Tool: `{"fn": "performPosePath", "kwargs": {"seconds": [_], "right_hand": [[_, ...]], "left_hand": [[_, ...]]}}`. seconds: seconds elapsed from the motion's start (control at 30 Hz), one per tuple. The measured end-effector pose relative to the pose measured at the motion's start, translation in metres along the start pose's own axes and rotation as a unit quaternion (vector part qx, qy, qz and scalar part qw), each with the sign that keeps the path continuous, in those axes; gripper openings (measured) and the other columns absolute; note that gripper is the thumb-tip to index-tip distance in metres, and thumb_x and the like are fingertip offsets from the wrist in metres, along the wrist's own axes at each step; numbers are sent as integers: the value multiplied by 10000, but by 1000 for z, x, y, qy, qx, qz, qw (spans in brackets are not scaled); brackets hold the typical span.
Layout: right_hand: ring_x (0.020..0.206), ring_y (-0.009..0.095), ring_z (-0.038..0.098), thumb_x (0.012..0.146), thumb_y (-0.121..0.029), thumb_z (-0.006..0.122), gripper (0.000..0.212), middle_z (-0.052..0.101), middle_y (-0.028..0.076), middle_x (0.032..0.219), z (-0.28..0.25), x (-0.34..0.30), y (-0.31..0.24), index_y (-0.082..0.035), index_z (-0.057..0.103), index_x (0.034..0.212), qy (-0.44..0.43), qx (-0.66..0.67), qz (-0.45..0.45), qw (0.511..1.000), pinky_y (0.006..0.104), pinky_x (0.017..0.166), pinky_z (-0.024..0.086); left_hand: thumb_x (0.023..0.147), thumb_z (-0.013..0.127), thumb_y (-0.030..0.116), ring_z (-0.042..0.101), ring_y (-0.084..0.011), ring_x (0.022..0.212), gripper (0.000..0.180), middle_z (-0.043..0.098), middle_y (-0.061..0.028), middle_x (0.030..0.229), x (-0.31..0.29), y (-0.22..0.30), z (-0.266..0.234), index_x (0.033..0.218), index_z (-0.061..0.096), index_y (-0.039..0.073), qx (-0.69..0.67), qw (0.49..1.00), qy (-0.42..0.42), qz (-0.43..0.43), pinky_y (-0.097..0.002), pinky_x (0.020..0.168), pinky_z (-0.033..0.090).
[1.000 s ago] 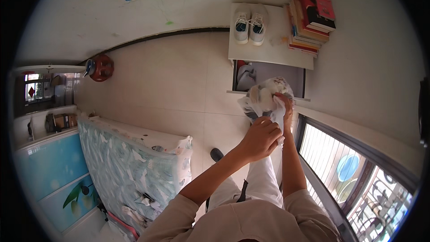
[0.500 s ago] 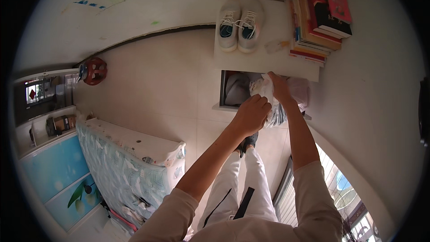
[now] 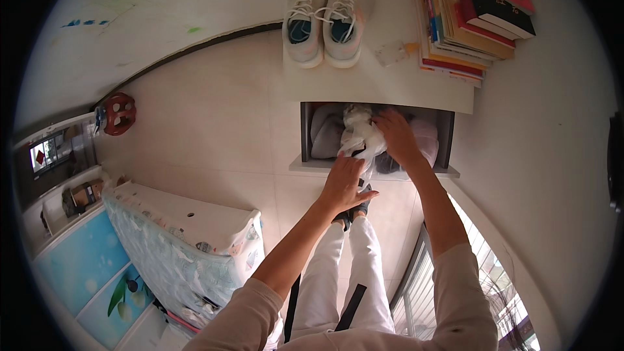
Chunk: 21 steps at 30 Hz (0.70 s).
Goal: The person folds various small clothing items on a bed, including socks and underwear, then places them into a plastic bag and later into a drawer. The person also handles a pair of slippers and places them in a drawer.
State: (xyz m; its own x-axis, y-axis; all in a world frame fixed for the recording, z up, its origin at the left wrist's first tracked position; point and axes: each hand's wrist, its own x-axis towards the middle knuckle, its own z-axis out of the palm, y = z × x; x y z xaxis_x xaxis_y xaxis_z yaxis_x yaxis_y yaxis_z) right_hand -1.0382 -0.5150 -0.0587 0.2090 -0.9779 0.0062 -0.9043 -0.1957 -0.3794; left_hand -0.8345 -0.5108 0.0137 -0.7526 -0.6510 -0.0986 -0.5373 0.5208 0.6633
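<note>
White plastic makes up the bag (image 3: 361, 133), held up in both hands a second ago and now down in the open drawer (image 3: 380, 171), between a grey bundle (image 3: 326, 135) and a pinkish one (image 3: 426, 142), which seem to hem it in. The left hand (image 3: 344, 185) is open at its loose near end, thumb stretched clear; the right hand (image 3: 396, 135) bends over its right side, though I can't tell whether it grips, and the bag's contents stay hidden.

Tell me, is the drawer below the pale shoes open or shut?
Open. The drawer juts out from under the cabinet top, and the plastic bag shows in its opening.
</note>
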Motion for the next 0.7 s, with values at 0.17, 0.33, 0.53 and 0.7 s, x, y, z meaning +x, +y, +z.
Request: {"fn": "performPosePath", "kwargs": {"seconds": [0.17,0.33,0.53,0.7], "right_hand": [[1310,375,220,694,-386,683,611,250,157,1418,-27,-59,-38,-151,525,1235,-51,33,140,988,614,1025,143],[1293,449,194,740,-445,645,660,206,190,1417,33,-100,-8,-216,427,1319,-116,52,232,965,654,961,228],[1303,437,189,774,-311,628,675,256,172,1393,75,-53,24,-253,320,1373,-101,-130,244,956,639,951,271],[1317,432,165,765,-311,637,671,241,168,1410,80,-56,15,-227,339,1361,-84,-193,278,937,644,978,226]], "left_hand": [[572,798,334,532,-271,892,886,542,-116,923,20,-14,14,1313,375,95,55,997,-44,-23,-399,825,450],[758,669,233,555,-300,884,705,581,-146,915,34,-45,64,1363,323,126,68,986,-136,-62,-394,747,470],[878,517,316,539,-406,893,636,586,-217,994,57,-73,107,1410,204,166,13,990,-126,-63,-475,773,465],[899,450,405,542,-419,949,628,575,-207,1068,52,-70,113,1414,203,142,50,980,-178,-78,-478,816,450]]}}
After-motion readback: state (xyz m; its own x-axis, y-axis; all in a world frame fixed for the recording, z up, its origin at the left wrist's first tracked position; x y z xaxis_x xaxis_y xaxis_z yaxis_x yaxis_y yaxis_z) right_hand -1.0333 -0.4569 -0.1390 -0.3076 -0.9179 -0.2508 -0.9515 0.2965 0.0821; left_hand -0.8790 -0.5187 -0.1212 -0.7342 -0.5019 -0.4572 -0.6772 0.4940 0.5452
